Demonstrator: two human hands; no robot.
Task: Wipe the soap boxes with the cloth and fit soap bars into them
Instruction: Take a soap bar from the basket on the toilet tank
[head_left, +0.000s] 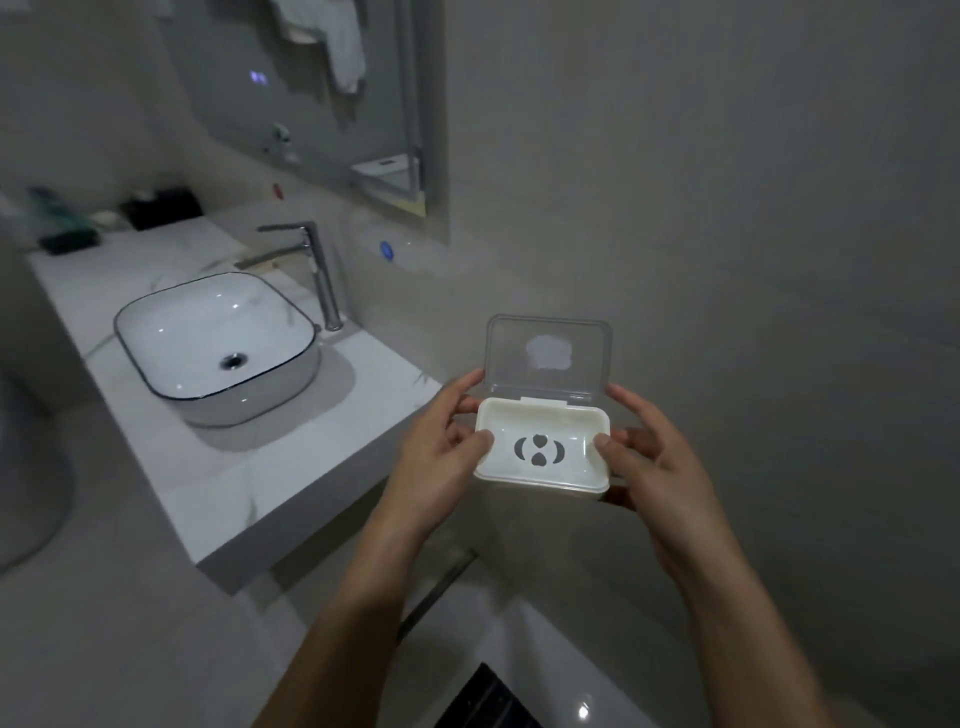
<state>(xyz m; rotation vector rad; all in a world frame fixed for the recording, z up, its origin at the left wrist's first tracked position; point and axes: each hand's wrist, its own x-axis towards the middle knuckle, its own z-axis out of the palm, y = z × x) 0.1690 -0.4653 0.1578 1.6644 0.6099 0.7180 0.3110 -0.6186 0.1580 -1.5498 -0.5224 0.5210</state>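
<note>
the soap box (542, 451) is held up in the air in front of a plain grey wall, to the right of the counter (218, 483) and clear of it. both hands grip it from the sides: the left hand (435, 456) has its thumb curled over the left rim and its fingers reaching behind the hinge end, and the right hand (655, 457) mirrors it, thumb pressed on the right rim, fingers wrapped under and behind. the box's base is white with a cut-out drain pattern in its floor (two curved slots and two heart-like holes), and nothing lies inside it. its clear lid (548, 353) stands open, tilted up and away from the person, with a pale patch showing through the middle.

on the counter sits a white basin (171, 332) with a dark rim line and a metal drain, and a chrome tap (311, 260) stands just behind it. a mirror (322, 104) hangs on the wall above, reflecting a pale towel. dark small items sit at the counter's far end, too blurred to name.
</note>
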